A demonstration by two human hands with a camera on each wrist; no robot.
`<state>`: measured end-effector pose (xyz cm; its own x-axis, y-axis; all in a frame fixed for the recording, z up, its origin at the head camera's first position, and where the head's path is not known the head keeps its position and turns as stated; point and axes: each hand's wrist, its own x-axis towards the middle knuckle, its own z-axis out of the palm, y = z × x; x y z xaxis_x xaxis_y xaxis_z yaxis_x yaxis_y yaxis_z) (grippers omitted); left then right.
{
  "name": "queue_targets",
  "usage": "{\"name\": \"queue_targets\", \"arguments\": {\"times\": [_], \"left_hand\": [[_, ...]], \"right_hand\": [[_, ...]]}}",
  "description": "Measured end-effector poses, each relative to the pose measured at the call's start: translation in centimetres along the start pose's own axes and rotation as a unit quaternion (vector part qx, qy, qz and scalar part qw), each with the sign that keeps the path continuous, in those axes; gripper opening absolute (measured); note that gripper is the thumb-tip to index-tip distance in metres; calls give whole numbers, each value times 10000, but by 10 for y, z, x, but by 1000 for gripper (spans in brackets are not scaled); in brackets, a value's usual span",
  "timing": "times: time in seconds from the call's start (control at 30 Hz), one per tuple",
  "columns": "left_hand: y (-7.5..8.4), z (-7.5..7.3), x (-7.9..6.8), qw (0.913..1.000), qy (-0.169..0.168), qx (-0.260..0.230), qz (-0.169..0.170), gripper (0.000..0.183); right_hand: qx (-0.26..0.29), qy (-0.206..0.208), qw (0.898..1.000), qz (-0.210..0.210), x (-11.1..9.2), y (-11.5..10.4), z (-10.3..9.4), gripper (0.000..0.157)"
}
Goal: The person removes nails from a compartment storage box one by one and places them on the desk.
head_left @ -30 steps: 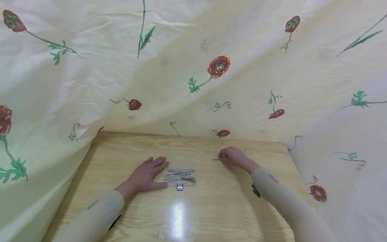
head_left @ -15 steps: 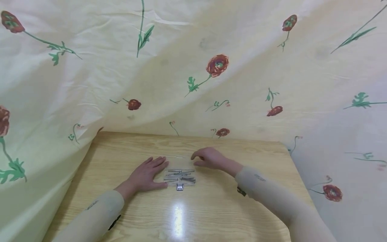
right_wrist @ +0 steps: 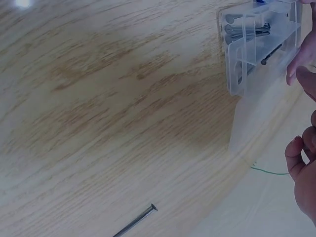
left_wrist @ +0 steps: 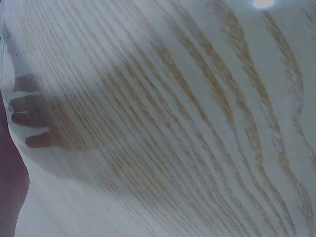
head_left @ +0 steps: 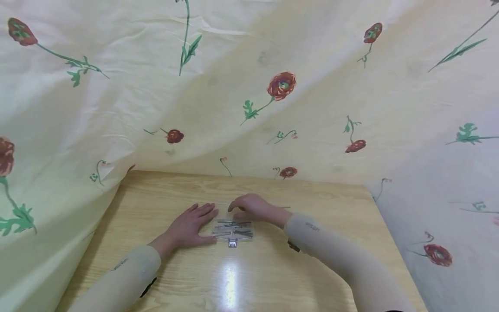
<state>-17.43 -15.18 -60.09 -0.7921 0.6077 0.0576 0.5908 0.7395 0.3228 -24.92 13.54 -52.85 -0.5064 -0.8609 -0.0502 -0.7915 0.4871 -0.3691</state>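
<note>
My left hand [head_left: 191,229] lies flat with fingers spread at the left side of a clear plastic box [right_wrist: 232,79]. Its thumb reaches the box's near left corner. Inside the box, several nails [head_left: 234,224] lie in separate compartments. The box's clear lid [right_wrist: 247,128] is folded back away from the person. Over the lid and far end of the box hovers my right hand [head_left: 251,206], fingers loosely bent, with nothing visible in them. A single nail [right_wrist: 136,220] lies on the table to the right of the box, partly behind the right wrist in the head view.
The box stands on a wood-grain table [head_left: 312,277], its latch [head_left: 232,243] facing the person. Flower-patterned cloth [head_left: 218,104] hangs behind the table and along both sides. Light reflects off the table in front of the box.
My right hand has let go of a nail on the table at the right and moved left to above the box. The left hand has stayed in place.
</note>
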Motion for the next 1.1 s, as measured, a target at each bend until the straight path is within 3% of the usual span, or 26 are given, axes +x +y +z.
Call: {"name": "queue_targets", "arguments": {"times": [0.63,1.1], "left_hand": [[1,-2,0,9999,-33,-96,28,96],[2,-3,-1,9999,29,-105,99,95]], "right_hand": [[23,-37,9997,-243,5,-10,12,25],[-850,72,9930,-814,7,-15,28,17]]}}
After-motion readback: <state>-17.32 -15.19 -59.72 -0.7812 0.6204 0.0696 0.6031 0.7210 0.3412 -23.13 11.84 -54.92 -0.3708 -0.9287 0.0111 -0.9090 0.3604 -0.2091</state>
